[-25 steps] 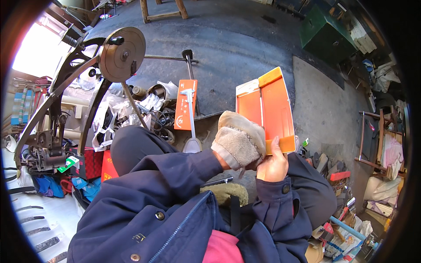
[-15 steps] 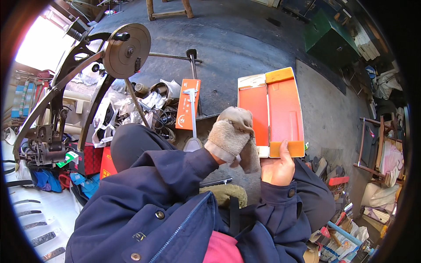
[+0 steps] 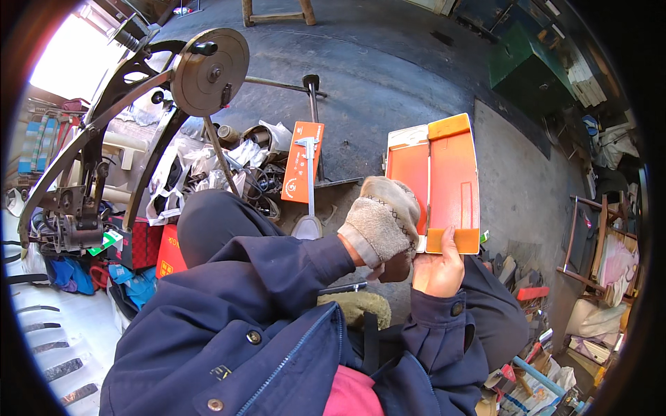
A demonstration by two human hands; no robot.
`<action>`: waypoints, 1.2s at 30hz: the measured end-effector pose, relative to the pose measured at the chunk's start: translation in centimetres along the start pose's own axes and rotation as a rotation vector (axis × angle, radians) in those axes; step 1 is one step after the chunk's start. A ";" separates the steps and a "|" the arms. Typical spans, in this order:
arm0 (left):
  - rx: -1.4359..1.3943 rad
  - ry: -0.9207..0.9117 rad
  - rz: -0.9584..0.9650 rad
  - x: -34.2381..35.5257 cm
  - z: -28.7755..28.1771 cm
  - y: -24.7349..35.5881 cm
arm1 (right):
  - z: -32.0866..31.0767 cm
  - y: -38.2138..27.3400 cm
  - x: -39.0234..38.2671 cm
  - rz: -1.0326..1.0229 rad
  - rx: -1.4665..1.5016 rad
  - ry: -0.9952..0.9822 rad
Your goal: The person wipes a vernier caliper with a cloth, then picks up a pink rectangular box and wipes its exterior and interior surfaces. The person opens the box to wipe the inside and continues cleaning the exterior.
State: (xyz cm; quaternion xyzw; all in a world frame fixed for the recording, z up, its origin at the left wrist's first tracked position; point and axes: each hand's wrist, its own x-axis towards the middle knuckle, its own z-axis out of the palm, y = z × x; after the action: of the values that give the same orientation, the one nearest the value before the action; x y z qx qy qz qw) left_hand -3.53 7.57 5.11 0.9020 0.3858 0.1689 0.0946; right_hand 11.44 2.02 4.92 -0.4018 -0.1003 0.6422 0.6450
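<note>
My right hand grips the near end of an opened caliper case, its thumb over an orange foam pad. The case has a red interior, pale edges and a second pad at its far end. A beige, fuzzy cloth with dark stitching covers my left hand, which is closed on it and hides its fingers. The cloth is up against the case's left half, with a loose end hanging below. Left of it, a silver caliper lies along an orange box, reaching beyond its near end.
A black metal machine with a round wheel rises at the left. Plastic bags and odds and ends are heaped behind my left knee. A wooden stool and a green cabinet stand farther back. Clutter lies at the lower right.
My left hand and the cloth have moved slightly right and nearer, and the cloth's hanging end has swung. The case has shifted a little in my right hand's grip; the whole view has moved slightly.
</note>
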 end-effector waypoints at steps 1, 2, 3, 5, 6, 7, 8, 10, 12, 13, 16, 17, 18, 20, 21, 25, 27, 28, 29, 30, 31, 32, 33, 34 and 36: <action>-0.014 -0.230 0.030 0.9 -0.4 -0.5 | 0.0 -0.1 0.0 0.010 -0.015 -0.019; 0.012 -0.437 0.053 1.5 -0.7 -0.8 | 0.0 -0.2 -0.1 0.005 -0.040 -0.030; -0.052 -0.385 -0.058 0.9 -1.0 -0.4 | 0.0 -0.3 -0.1 -0.019 -0.057 -0.069; 0.010 -0.256 -0.123 0.4 -1.1 -0.2 | 0.1 -0.4 0.0 0.009 -0.087 -0.045; 0.043 -0.191 -0.153 0.0 -0.9 0.0 | 0.1 -0.4 0.0 0.002 -0.102 -0.032; 0.002 -0.041 -0.141 -0.5 -0.5 0.2 | 0.1 -0.3 0.1 -0.003 -0.097 -0.028; -0.036 0.108 -0.121 -0.9 0.0 0.2 | 0.1 -0.3 0.1 -0.015 -0.099 -0.008; -0.070 0.295 -0.108 -1.1 1.1 0.5 | 0.0 -0.4 0.2 -0.002 -0.079 0.003; -0.091 0.393 -0.070 -0.9 1.4 0.5 | -0.1 -0.6 0.2 0.029 -0.040 -0.026; -0.107 0.345 -0.075 -0.7 1.2 0.6 | -0.1 -0.6 0.2 0.051 -0.034 -0.015; -0.176 0.089 -0.153 -0.1 -0.4 0.8 | -0.1 -0.6 0.3 0.039 -0.057 -0.009; -0.117 -0.022 -0.161 0.2 -0.9 1.0 | -0.1 -0.6 0.3 0.021 -0.084 -0.006; -0.067 -0.094 -0.174 0.4 -1.2 1.1 | -0.1 -0.5 0.3 -0.005 -0.121 0.017; -0.057 -0.177 -0.158 0.4 -1.4 1.1 | -0.1 -0.4 0.3 0.007 -0.074 -0.010; -0.097 -0.187 -0.130 0.3 -1.2 1.0 | -0.1 -0.4 0.3 0.001 -0.062 -0.017; -0.228 0.283 -0.108 -0.5 0.8 0.4 | -0.1 -0.4 0.4 0.055 -0.017 -0.021; -0.233 0.112 -0.067 -1.1 1.0 0.1 | 0.0 -0.5 0.4 0.059 -0.005 -0.020; -0.232 -0.038 -0.034 -1.3 0.9 -0.1 | 0.0 -0.5 0.5 0.049 -0.019 -0.035; -0.190 -0.018 0.019 -1.4 0.5 -0.2 | 0.0 -0.5 0.5 0.038 -0.033 -0.049; -0.143 -0.062 0.083 -1.4 0.0 -0.4 | 0.0 -0.5 0.5 0.024 -0.053 -0.040; -0.102 -0.064 0.131 -1.2 -0.6 -0.5 | -0.1 -0.5 0.5 0.036 -0.037 -0.065; -0.072 -0.120 0.088 -0.9 -1.0 -0.3 | -0.2 -0.5 0.5 0.047 -0.027 -0.067; -0.049 -0.134 0.030 -0.4 -1.4 0.1 | -0.2 -0.5 0.5 0.040 -0.016 -0.066; -0.032 -0.178 -0.027 0.0 -1.5 0.4 | -0.3 -0.5 0.6 0.033 -0.029 -0.060; 0.001 -0.295 -0.143 0.7 -1.5 1.2 | -0.4 -0.2 0.6 -0.022 -0.054 -0.050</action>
State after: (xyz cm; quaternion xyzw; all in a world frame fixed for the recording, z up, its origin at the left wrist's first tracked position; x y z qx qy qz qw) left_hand -2.87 7.31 7.00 0.8874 0.4308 0.0274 0.1617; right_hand 11.94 2.45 4.52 -0.4019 -0.1382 0.6421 0.6381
